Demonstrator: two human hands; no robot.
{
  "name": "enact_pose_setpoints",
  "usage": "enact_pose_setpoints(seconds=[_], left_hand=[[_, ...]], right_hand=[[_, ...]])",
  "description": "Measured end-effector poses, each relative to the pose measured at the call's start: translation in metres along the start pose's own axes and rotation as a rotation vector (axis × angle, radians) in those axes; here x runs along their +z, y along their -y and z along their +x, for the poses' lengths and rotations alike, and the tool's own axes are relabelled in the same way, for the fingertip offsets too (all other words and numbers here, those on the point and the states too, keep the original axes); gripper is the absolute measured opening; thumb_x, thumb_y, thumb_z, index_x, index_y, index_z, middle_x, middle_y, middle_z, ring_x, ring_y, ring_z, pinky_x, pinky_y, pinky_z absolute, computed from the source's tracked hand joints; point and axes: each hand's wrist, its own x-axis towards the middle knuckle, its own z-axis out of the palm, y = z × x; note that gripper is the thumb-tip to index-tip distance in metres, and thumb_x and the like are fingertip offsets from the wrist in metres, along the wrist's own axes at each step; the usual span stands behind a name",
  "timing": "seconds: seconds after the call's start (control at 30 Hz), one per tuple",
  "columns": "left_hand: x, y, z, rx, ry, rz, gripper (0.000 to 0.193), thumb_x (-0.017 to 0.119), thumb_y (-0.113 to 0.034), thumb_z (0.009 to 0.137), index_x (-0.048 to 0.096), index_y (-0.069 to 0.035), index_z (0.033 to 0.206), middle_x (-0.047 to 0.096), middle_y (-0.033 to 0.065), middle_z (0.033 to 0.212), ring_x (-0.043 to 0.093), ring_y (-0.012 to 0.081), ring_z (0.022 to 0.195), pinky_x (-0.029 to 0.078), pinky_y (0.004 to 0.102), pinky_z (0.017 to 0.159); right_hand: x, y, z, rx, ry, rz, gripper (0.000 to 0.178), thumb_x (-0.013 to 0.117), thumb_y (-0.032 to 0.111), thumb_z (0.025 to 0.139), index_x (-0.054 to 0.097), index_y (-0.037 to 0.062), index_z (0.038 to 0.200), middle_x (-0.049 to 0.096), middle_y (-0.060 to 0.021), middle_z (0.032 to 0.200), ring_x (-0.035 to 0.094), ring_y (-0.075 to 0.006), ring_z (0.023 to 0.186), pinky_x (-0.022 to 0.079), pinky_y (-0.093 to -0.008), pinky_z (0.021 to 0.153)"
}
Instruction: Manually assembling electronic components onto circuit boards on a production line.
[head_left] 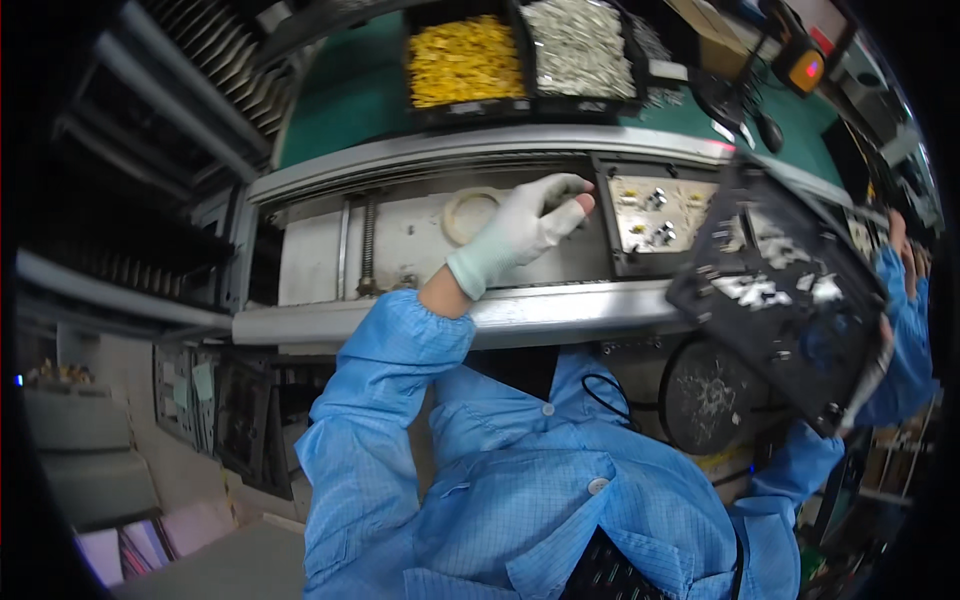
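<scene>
My left hand (520,230), in a white glove with bare fingertips, hovers over the conveyor rails. Its thumb and forefinger are bent with a gap between them, and nothing shows in it. Just right of those fingertips lies a black tray fixture (622,262) holding a pale circuit panel (650,215) with small metal and yellow parts. My right hand (872,375), also gloved, grips the right edge of a dark, flat fixture plate (790,340) with cutouts. That plate is tilted, slightly blurred, and covers the right part of the panel and tray.
A tape roll (470,215) lies inside the conveyor, between metal rails (400,320). Behind stand bins of yellow parts (465,60) and silver parts (580,50), with a scanner (800,70) at far right. A round black disc (703,395) sits below the rail. A co-worker's hand (897,232) and blue sleeve (905,340) are at right.
</scene>
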Motion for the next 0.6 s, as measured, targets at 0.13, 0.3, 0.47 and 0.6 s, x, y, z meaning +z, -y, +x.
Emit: enact_pose_setpoints(seconds=[0.13,0.3,0.47,0.6], left_hand=[[-0.018,-0.017,-0.049,-0.246,-0.020,-0.449,0.045,0.057,-0.029,0.096,0.049,0.001,0.128,0.060,0.0075,0.113,0.062,0.0118,0.085,0.053,0.0253,0.072],[-0.083,0.004,-0.107,-0.214,-0.508,-0.225,0.041,0.059,-0.016,0.093,0.050,0.006,0.126,0.063,0.0145,0.107,0.066,0.0171,0.080,0.056,0.0276,0.064],[-0.145,0.011,-0.122,-0.317,-0.675,-0.163,0.034,0.056,-0.013,0.093,0.052,0.003,0.123,0.065,0.0103,0.086,0.065,0.0183,0.063,0.052,0.0305,0.046],[-0.166,0.026,-0.109,-0.244,-0.687,-0.133,0.038,0.057,-0.013,0.093,0.049,0.006,0.124,0.064,0.0125,0.087,0.065,0.0199,0.062,0.053,0.0330,0.045]], right_hand=[[0.070,-0.109,0.007,-0.133,0.501,-0.239,0.033,0.046,0.018,0.099,0.054,0.0022,0.127,0.054,-0.0086,0.127,0.051,-0.0194,0.119,0.037,-0.0331,0.107],[0.212,-0.131,-0.066,0.359,0.937,-0.241,0.027,0.058,0.018,0.094,0.061,0.0004,0.115,0.058,-0.0030,0.106,0.054,-0.0060,0.081,0.044,-0.0208,0.071],[0.270,-0.151,-0.097,0.560,1.052,-0.367,0.052,0.060,0.014,0.088,0.044,-0.0039,0.134,0.063,-0.0043,0.103,0.056,-0.0075,0.076,0.046,-0.0190,0.067],[0.294,-0.194,-0.080,0.585,1.044,-0.311,0.048,0.060,0.008,0.086,0.047,-0.0037,0.131,0.063,-0.0037,0.096,0.057,-0.0075,0.075,0.044,-0.0189,0.061]])
